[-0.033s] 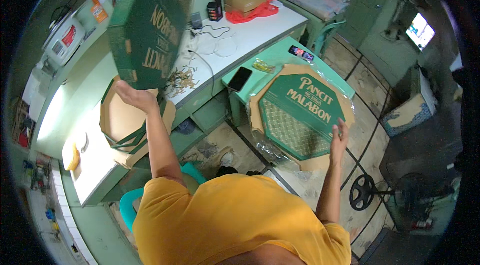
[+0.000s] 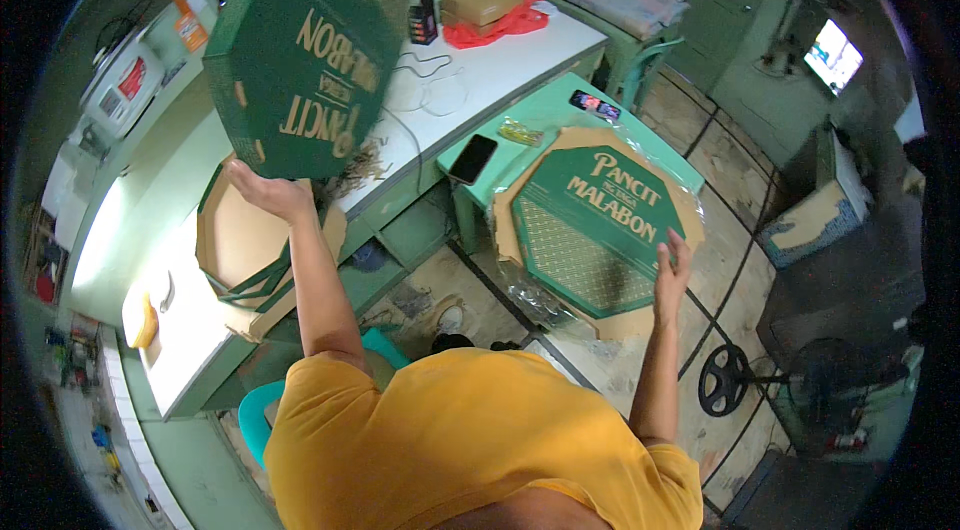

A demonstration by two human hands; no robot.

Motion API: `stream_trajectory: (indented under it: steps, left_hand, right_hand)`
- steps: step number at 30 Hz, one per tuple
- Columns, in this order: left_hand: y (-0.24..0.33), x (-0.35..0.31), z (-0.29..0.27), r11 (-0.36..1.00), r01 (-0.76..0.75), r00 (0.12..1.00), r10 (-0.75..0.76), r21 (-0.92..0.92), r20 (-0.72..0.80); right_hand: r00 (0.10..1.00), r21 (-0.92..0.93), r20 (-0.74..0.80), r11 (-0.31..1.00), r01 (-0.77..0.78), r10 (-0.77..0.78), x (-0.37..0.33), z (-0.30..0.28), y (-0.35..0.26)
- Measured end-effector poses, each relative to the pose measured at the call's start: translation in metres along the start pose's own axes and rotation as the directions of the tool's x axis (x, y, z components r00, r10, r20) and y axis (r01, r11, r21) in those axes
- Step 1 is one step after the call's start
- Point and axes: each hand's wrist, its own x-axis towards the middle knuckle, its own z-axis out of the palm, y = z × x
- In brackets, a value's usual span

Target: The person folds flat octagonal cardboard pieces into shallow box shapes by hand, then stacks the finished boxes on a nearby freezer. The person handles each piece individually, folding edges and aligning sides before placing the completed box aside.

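Note:
My left hand holds a large green octagonal box lid from below, raised and tilted over the white counter. Beneath that hand an open octagonal box base, brown inside with green edges, lies on the counter. My right hand grips the right edge of a flat green octagonal cardboard sheet with brown flaps. The sheet rests on a small teal table, with clear plastic wrap hanging below it.
A black phone and a second phone lie on the teal table. The white table carries cables and a brown parcel on a red bag. A floor fan stands at right, a teal stool by my left side.

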Motion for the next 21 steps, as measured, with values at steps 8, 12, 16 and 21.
stream_trajectory:
  steps: [8, 12, 16, 21]
  left_hand:
    - [-0.032, -0.082, 0.076, 0.405, 0.862, 0.504, -0.754, -0.305, 0.422]
    - [-0.019, -0.107, 0.100, 0.208, 0.911, 0.389, -0.724, -0.357, 0.570]
    - [0.003, -0.107, 0.137, 0.839, 0.483, 0.730, -0.229, -0.250, 0.644]
    - [0.002, -0.101, 0.169, 0.703, 0.474, 0.486, 0.294, -0.531, 0.823]
  right_hand:
    - [0.980, -0.120, -0.074, 0.977, 0.176, -0.186, 0.016, 0.011, -0.073]
    - [0.784, -0.516, -0.200, 0.743, 0.426, -0.588, 0.005, -0.010, -0.134]
    - [0.508, -0.700, -0.017, 0.373, 0.609, -0.861, 0.014, -0.056, -0.186]
    - [0.593, -0.492, 0.180, 0.450, 0.745, -0.785, 0.011, -0.078, -0.200]
